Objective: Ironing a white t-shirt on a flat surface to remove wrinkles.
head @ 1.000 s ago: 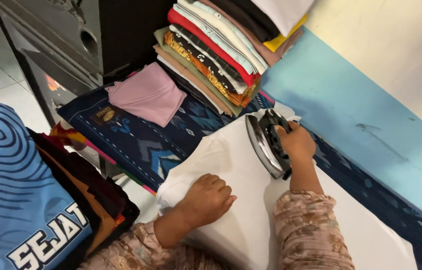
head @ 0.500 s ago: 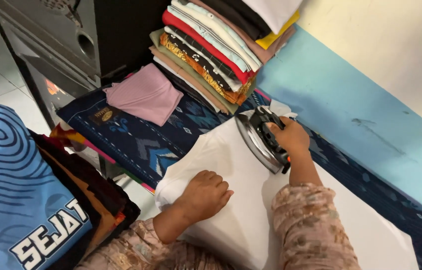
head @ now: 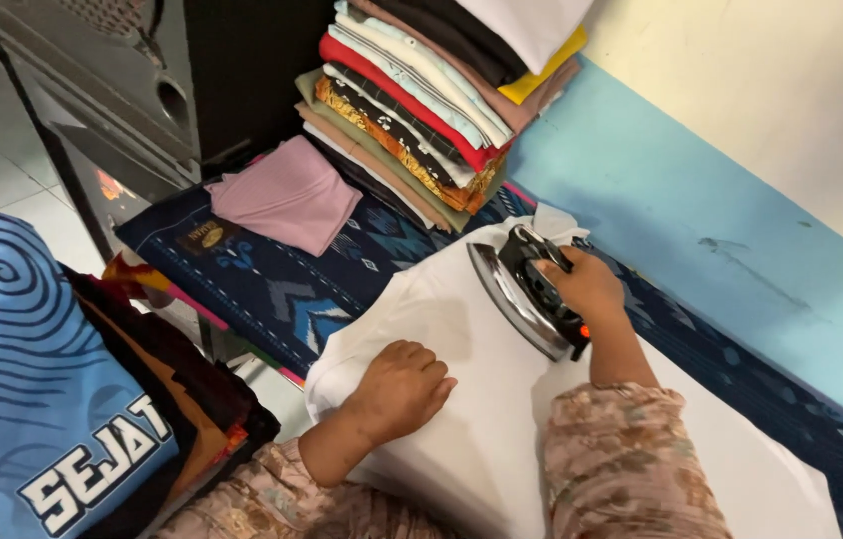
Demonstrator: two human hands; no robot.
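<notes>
A white garment (head: 481, 339) lies spread over a dark blue patterned cloth (head: 272, 289). My right hand (head: 586, 286) grips the black handle of a steel-soled iron (head: 526, 289), which rests on the garment's far end, tilted toward me. My left hand (head: 402, 389) lies knuckles up on the near left part of the garment, fingers curled, pressing the fabric down. Both arms wear pinkish patterned sleeves.
A tall stack of folded clothes (head: 431, 100) stands beyond the iron against the blue and cream wall. A folded pink cloth (head: 287, 195) lies to its left. A black cabinet (head: 142, 90) stands at the back left. A pile topped by a blue printed shirt (head: 32, 399) fills the near left.
The iron and my right hand have slid a little toward the garment's far end. My left hand has stayed pressed in about the same place.
</notes>
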